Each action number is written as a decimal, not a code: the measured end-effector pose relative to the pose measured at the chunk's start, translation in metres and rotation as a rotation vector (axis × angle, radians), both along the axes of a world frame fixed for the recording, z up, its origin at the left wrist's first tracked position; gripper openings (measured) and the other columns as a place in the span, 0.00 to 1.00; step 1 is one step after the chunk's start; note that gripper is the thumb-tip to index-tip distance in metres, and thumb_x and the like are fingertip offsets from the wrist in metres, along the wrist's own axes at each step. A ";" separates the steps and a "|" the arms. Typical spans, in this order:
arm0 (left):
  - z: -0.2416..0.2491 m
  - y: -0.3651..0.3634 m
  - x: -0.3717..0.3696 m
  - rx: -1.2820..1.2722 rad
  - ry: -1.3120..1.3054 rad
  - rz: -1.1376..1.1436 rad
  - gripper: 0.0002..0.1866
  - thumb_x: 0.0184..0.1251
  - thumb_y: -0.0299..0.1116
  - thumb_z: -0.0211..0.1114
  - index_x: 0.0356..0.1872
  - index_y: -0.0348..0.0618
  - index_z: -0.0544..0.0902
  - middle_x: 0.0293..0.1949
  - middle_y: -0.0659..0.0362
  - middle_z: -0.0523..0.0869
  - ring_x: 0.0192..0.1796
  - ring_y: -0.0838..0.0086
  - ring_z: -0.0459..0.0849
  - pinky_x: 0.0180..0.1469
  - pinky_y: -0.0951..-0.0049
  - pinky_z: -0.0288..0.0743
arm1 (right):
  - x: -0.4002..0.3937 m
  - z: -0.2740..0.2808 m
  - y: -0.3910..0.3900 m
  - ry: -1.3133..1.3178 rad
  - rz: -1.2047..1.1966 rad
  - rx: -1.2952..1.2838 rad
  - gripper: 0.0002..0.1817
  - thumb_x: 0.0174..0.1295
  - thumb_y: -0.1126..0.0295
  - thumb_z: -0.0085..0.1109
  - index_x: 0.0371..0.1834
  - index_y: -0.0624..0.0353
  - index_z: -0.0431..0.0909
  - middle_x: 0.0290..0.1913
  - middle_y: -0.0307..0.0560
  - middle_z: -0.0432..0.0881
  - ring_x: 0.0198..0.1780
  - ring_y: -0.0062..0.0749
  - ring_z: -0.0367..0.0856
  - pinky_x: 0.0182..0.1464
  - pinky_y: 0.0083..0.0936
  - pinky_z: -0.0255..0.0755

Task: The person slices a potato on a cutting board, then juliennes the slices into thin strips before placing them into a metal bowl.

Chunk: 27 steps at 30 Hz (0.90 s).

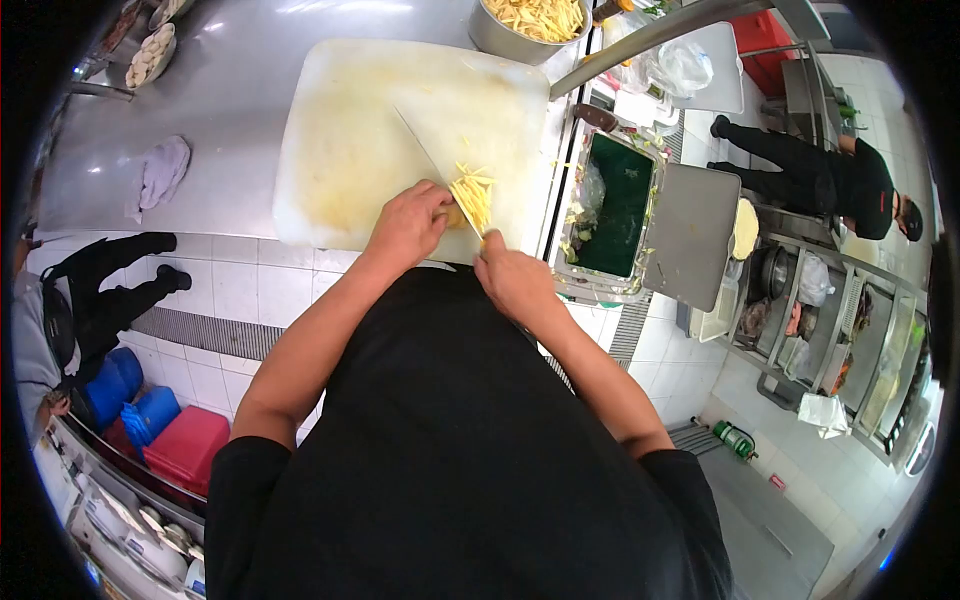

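My right hand (515,280) grips a knife (422,143) by its handle end, close to the near edge of the white cutting board (350,110). The long thin blade runs diagonally up and left over the board. Yellow cut strips (474,192), which look like potato, lie in a small pile against the blade's right side. On the other side of the blade, my left hand (408,228) rests on the board with curled fingers close to the steel. Whatever is under those fingertips is mostly hidden; a small yellowish-brown patch shows beside them.
A metal pot (500,38) of yellow strips stands beyond the board. At right is a bin with a dark green inside (618,205) and scraps around its rim. A crumpled cloth (163,172) lies on the steel counter (230,100). One person (850,185) stands far right, another (60,320) left.
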State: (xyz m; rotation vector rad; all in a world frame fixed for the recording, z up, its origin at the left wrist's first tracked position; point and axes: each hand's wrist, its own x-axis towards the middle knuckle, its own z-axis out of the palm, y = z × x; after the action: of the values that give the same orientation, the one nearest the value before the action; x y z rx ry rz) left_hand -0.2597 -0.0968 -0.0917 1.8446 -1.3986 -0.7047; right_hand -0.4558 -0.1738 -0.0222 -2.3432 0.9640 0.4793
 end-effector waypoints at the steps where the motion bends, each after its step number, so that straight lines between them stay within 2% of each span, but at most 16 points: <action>1: -0.001 -0.001 0.000 0.008 0.009 0.013 0.11 0.66 0.27 0.67 0.48 0.37 0.85 0.46 0.50 0.86 0.47 0.53 0.88 0.50 0.59 0.82 | 0.011 -0.014 -0.007 -0.067 0.021 -0.022 0.17 0.77 0.58 0.54 0.49 0.64 0.70 0.29 0.65 0.87 0.35 0.66 0.88 0.41 0.60 0.80; 2: -0.001 0.000 0.000 0.018 0.014 0.031 0.11 0.66 0.27 0.68 0.48 0.37 0.85 0.46 0.50 0.86 0.47 0.53 0.88 0.50 0.59 0.82 | 0.017 -0.023 -0.011 -0.138 0.047 -0.042 0.18 0.77 0.58 0.54 0.49 0.64 0.69 0.29 0.65 0.87 0.35 0.66 0.89 0.41 0.60 0.80; 6: 0.000 0.000 -0.001 0.045 -0.028 0.032 0.11 0.65 0.26 0.68 0.48 0.37 0.85 0.46 0.50 0.87 0.47 0.52 0.88 0.51 0.59 0.82 | 0.019 0.029 -0.015 -0.050 0.060 -0.020 0.16 0.77 0.59 0.54 0.50 0.64 0.70 0.29 0.65 0.87 0.35 0.65 0.89 0.41 0.60 0.80; 11: -0.002 0.002 -0.002 0.004 0.014 0.052 0.11 0.65 0.26 0.68 0.47 0.37 0.85 0.46 0.50 0.87 0.47 0.52 0.88 0.50 0.59 0.82 | 0.020 -0.020 -0.010 -0.083 0.020 -0.033 0.15 0.76 0.61 0.54 0.49 0.64 0.70 0.28 0.64 0.87 0.34 0.64 0.89 0.39 0.58 0.81; 13: -0.004 0.005 -0.003 0.008 -0.011 0.040 0.11 0.65 0.26 0.69 0.47 0.37 0.85 0.46 0.50 0.86 0.47 0.52 0.88 0.50 0.59 0.82 | 0.034 -0.002 -0.017 -0.133 0.084 -0.082 0.15 0.76 0.61 0.54 0.48 0.64 0.70 0.28 0.63 0.87 0.33 0.64 0.89 0.39 0.58 0.80; 16: -0.001 0.000 -0.002 -0.004 -0.007 0.042 0.11 0.65 0.26 0.69 0.47 0.38 0.85 0.46 0.50 0.86 0.46 0.53 0.88 0.50 0.59 0.82 | 0.017 0.024 -0.008 -0.066 0.051 -0.026 0.15 0.76 0.61 0.55 0.48 0.65 0.70 0.28 0.63 0.87 0.33 0.63 0.89 0.39 0.57 0.80; 17: 0.000 0.002 -0.002 0.001 0.024 0.050 0.11 0.65 0.26 0.69 0.47 0.38 0.85 0.46 0.50 0.86 0.46 0.53 0.88 0.50 0.59 0.82 | 0.013 0.020 -0.004 -0.052 0.033 0.001 0.15 0.76 0.61 0.55 0.48 0.65 0.71 0.28 0.63 0.87 0.33 0.63 0.89 0.38 0.57 0.81; 18: -0.002 0.003 -0.002 0.004 0.028 0.050 0.11 0.65 0.26 0.69 0.47 0.38 0.85 0.46 0.50 0.86 0.46 0.53 0.88 0.50 0.59 0.82 | 0.011 -0.007 0.001 -0.043 -0.017 -0.002 0.16 0.76 0.60 0.55 0.48 0.65 0.71 0.29 0.64 0.87 0.34 0.64 0.89 0.39 0.57 0.81; 20: -0.006 0.003 -0.002 -0.051 0.004 0.059 0.10 0.64 0.26 0.69 0.46 0.38 0.85 0.46 0.51 0.86 0.46 0.53 0.88 0.49 0.60 0.82 | 0.028 -0.016 -0.008 -0.071 0.003 -0.033 0.16 0.76 0.60 0.55 0.49 0.64 0.71 0.30 0.64 0.87 0.34 0.65 0.89 0.40 0.58 0.81; 23: -0.006 0.002 -0.002 -0.035 -0.022 0.055 0.10 0.64 0.25 0.69 0.46 0.38 0.85 0.45 0.51 0.86 0.46 0.53 0.88 0.49 0.60 0.82 | 0.033 0.008 -0.016 -0.136 0.045 -0.057 0.17 0.76 0.59 0.55 0.50 0.64 0.70 0.30 0.65 0.88 0.34 0.65 0.89 0.40 0.59 0.81; 25: -0.004 0.001 -0.002 -0.039 0.005 0.061 0.10 0.64 0.25 0.69 0.46 0.38 0.85 0.46 0.51 0.86 0.46 0.53 0.88 0.49 0.60 0.82 | 0.020 0.026 -0.005 -0.051 0.023 0.000 0.16 0.76 0.60 0.55 0.49 0.64 0.70 0.29 0.64 0.87 0.34 0.64 0.89 0.39 0.59 0.80; 27: -0.004 0.005 -0.003 -0.028 0.037 0.062 0.10 0.64 0.25 0.69 0.46 0.38 0.85 0.46 0.51 0.86 0.47 0.53 0.88 0.49 0.59 0.82 | 0.021 0.000 0.002 -0.024 -0.030 0.024 0.16 0.75 0.60 0.55 0.49 0.64 0.70 0.29 0.65 0.87 0.34 0.65 0.89 0.40 0.60 0.80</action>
State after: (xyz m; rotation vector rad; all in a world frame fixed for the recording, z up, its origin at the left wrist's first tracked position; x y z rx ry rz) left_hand -0.2631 -0.0922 -0.0958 1.8363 -1.3157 -0.6810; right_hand -0.4345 -0.1715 -0.0219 -2.3051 0.9752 0.4476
